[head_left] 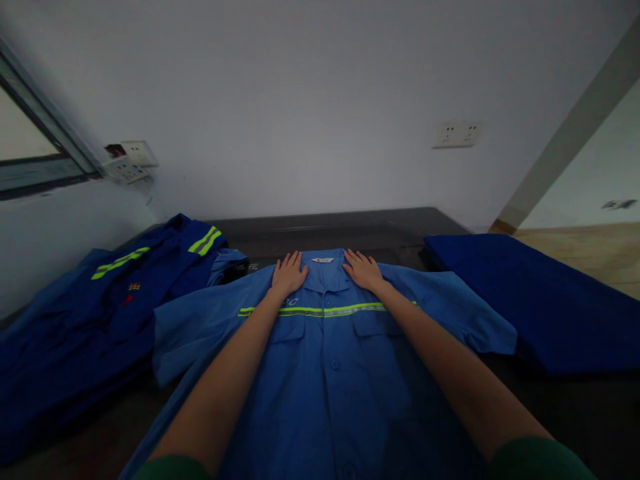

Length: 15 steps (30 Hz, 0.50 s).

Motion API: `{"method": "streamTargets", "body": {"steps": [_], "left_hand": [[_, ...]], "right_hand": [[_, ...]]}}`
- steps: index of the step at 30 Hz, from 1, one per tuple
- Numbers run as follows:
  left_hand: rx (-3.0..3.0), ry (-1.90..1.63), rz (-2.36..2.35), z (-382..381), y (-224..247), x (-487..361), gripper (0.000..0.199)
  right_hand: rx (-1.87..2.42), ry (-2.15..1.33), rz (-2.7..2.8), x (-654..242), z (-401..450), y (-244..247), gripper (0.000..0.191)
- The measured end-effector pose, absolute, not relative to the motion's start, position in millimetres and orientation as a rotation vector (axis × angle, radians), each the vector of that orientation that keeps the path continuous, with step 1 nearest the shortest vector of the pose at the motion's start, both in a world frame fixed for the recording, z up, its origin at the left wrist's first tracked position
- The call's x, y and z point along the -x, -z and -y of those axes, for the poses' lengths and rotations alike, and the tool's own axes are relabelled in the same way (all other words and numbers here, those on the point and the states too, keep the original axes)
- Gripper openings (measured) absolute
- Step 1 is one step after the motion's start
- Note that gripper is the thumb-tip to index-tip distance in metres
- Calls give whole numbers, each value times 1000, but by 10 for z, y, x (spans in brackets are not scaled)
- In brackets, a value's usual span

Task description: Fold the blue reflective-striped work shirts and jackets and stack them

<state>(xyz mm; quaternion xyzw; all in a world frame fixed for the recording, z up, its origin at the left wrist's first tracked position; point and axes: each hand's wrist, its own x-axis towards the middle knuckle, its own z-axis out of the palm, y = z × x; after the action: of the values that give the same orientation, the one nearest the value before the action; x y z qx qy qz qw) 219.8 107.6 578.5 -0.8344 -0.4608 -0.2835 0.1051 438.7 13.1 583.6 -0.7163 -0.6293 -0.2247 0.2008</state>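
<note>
A light blue short-sleeved work shirt [310, 373] lies front up and spread out before me, its collar at the far end and a yellow-green and silver reflective band across the chest. My left hand [289, 273] rests flat on the shirt's left shoulder area beside the collar, fingers extended. On the other side of the collar, my right hand [364, 271] also lies flat on the fabric with its fingers stretched out. Between both hands a white label [323, 260] shows inside the neck. The shirt's lower hem is out of view.
Dark blue garments with reflective strips [145, 287] are heaped at left. A folded dark blue cloth [530, 300] lies at right. The dark table [320, 223] has a raised back edge against the wall. Sockets [457, 134] are on the wall, and a window frame [50, 133] is at upper left.
</note>
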Motion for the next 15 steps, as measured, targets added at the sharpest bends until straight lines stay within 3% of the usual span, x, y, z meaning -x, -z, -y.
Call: {"method": "streamTargets", "body": {"steps": [8,12,15], "left_hand": [[2423,1026,1295,-1170,-5757,-2197,60],[2271,1374,1134,-1036,-5767,-2054,48],[2268,1344,979,-879,-5725,-1805,41]], "right_hand": [[1778,682,1659,-4334,36,-5870,46],[1542,805,1569,-4455,383,-5964,42],[1588,802,1594,-4888,810,-6056,37]]}}
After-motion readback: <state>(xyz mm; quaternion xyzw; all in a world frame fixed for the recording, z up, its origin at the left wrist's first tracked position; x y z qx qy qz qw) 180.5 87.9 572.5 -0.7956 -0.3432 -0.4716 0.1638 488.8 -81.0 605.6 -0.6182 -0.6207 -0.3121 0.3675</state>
